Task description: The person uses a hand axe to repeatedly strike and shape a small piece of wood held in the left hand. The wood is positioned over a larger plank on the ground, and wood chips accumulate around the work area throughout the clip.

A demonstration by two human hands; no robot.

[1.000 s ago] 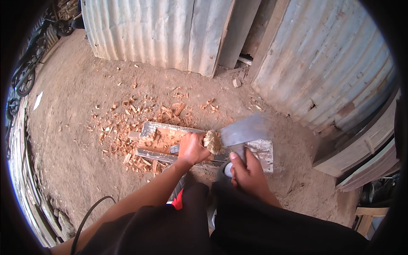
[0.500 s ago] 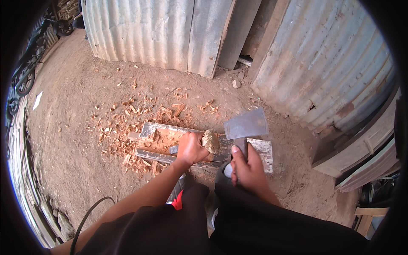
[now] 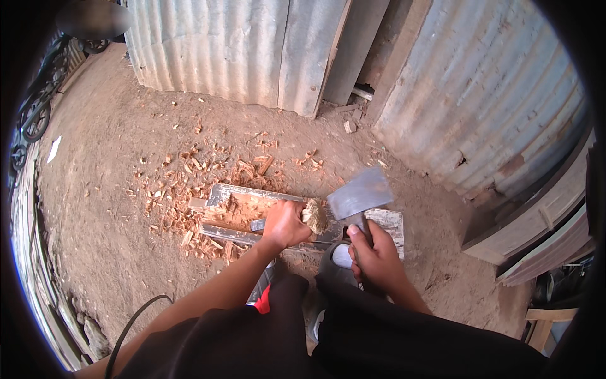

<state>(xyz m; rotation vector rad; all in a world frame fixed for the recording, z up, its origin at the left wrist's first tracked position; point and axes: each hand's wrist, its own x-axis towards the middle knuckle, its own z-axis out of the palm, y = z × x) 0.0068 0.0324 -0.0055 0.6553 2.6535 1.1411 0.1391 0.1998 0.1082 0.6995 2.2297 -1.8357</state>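
My left hand [image 3: 284,224] is closed around a chisel [image 3: 257,224], its flat metal blade angled to the left into a hollow in the wooden block [image 3: 391,221]. The chisel's frayed, pale handle end [image 3: 314,216] sticks out on the right of my fist. In my right hand [image 3: 379,252], a hatchet-like tool [image 3: 361,191] with a broad flat metal head is gripped by its dark handle. That head is just right of the chisel's handle end, with a small gap between them. Pinkish wood shows inside the hollow, with chips in it; the block's outside is dark and weathered.
Wood chips [image 3: 189,164] lie scattered over the dirt ground [image 3: 101,164] left of and beyond the block. Corrugated metal sheets [image 3: 208,50] stand at the back and right. Boards [image 3: 536,221] lean at the right. A motorbike wheel [image 3: 38,121] shows far left.
The hatchet-like tool has tilted and shifted slightly left, closer to the chisel's handle end. My right hand has turned and moved slightly. My left hand and the chisel have barely moved.
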